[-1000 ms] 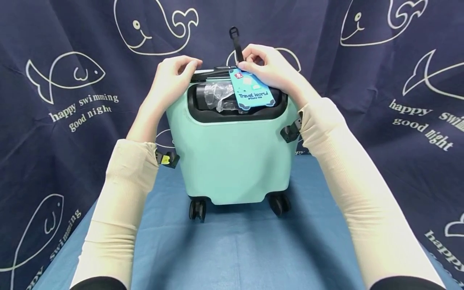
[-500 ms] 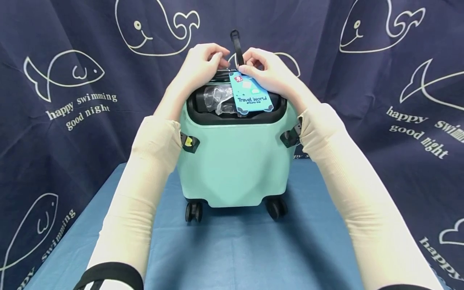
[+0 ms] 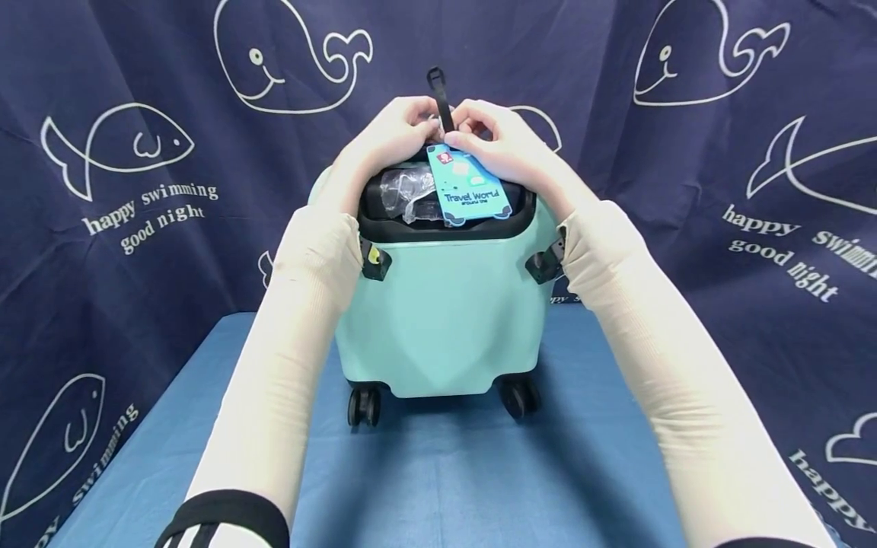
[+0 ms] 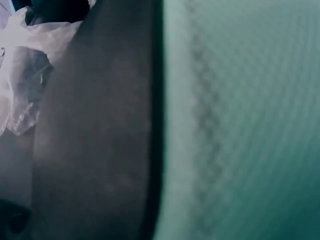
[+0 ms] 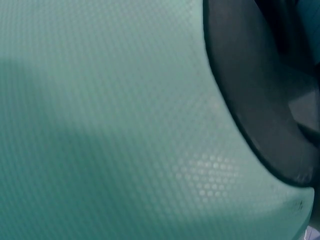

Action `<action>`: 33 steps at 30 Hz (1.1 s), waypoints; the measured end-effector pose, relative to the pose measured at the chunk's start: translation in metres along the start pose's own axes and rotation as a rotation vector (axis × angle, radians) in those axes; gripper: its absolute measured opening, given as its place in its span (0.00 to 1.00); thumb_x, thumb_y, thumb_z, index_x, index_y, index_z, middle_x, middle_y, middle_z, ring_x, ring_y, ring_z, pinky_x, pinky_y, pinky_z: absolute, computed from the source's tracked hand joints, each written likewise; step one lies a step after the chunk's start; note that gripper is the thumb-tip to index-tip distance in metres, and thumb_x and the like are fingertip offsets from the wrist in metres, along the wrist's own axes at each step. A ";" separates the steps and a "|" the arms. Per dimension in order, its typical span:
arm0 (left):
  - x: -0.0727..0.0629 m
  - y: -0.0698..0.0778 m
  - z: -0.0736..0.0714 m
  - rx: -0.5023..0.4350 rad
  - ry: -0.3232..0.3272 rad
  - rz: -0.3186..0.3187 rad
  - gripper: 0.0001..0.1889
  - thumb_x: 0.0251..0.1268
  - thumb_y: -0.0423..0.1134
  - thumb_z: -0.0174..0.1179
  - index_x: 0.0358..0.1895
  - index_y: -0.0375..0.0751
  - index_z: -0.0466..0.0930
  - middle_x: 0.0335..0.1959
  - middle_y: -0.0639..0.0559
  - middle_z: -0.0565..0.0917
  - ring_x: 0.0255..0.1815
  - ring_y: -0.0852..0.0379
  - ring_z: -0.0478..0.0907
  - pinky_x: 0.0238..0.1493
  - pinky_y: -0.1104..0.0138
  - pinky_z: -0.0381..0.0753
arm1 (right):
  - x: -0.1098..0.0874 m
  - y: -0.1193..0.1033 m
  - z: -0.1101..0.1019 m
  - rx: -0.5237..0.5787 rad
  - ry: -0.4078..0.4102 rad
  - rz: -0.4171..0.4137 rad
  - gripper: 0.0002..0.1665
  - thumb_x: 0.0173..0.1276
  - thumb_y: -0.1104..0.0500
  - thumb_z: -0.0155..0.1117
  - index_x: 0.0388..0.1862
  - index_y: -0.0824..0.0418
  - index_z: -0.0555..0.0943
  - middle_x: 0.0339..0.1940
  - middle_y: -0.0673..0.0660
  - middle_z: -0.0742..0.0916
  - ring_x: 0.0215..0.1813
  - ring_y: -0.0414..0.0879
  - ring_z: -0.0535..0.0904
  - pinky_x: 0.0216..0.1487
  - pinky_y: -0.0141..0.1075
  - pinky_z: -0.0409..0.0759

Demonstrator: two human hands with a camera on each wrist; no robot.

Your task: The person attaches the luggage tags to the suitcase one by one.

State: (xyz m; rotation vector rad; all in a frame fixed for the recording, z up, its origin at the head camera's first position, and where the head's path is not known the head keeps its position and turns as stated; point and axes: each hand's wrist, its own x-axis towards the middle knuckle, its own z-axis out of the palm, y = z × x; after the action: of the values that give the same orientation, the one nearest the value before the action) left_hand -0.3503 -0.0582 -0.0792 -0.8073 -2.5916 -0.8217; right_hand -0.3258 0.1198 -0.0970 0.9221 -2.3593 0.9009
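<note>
A mint-green suitcase [image 3: 445, 320] stands upright, with a black recess in its upper front. Over this recess hangs a blue luggage tag [image 3: 473, 186] printed "Travel World", its black strap [image 3: 441, 103] sticking up above the case. My right hand [image 3: 507, 141] pinches the strap's lower end at the tag's top, between thumb and fingers. Beside it on the left, my left hand [image 3: 393, 137] has its fingers bent close against the strap; its fingertips are partly hidden, so a grip is unclear. Neither wrist view shows fingers, only the suitcase shell [image 5: 110, 125] and black recess rim [image 4: 95, 125].
Crumpled clear plastic wrap [image 3: 407, 190] covers part of the black bar in the recess. Black wheels [image 3: 363, 406] rest on the blue cloth [image 3: 438, 487]. A dark blue curtain [image 3: 151, 46] with white whale and fish drawings hangs behind.
My left hand has moved right, from the suitcase's top left edge to the strap beside my right hand. My right hand stays at the strap, whose free end has dipped slightly.
</note>
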 end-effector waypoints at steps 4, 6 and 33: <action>-0.001 -0.001 0.002 -0.063 -0.040 0.007 0.15 0.71 0.35 0.44 0.56 0.39 0.73 0.42 0.52 0.80 0.41 0.66 0.72 0.48 0.76 0.64 | 0.000 0.001 -0.001 0.012 0.005 -0.005 0.09 0.68 0.55 0.57 0.38 0.61 0.77 0.28 0.47 0.74 0.36 0.39 0.69 0.42 0.28 0.61; -0.002 -0.001 0.003 -0.087 -0.058 0.007 0.15 0.71 0.34 0.43 0.56 0.40 0.73 0.44 0.52 0.79 0.43 0.65 0.71 0.50 0.76 0.63 | 0.000 0.001 -0.001 0.013 0.005 -0.004 0.09 0.68 0.55 0.57 0.37 0.61 0.77 0.27 0.47 0.74 0.36 0.39 0.69 0.42 0.28 0.60; -0.011 0.010 -0.006 0.032 -0.235 -0.155 0.13 0.70 0.42 0.33 0.31 0.49 0.68 0.35 0.56 0.70 0.41 0.61 0.65 0.44 0.74 0.60 | -0.003 -0.003 0.000 0.000 -0.009 0.023 0.11 0.69 0.53 0.56 0.39 0.61 0.76 0.29 0.47 0.74 0.38 0.42 0.71 0.42 0.28 0.61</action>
State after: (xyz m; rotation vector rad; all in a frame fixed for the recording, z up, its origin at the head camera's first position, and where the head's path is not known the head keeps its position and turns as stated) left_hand -0.3351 -0.0594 -0.0750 -0.7412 -2.8973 -0.7650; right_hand -0.3222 0.1193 -0.0979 0.9026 -2.3820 0.9070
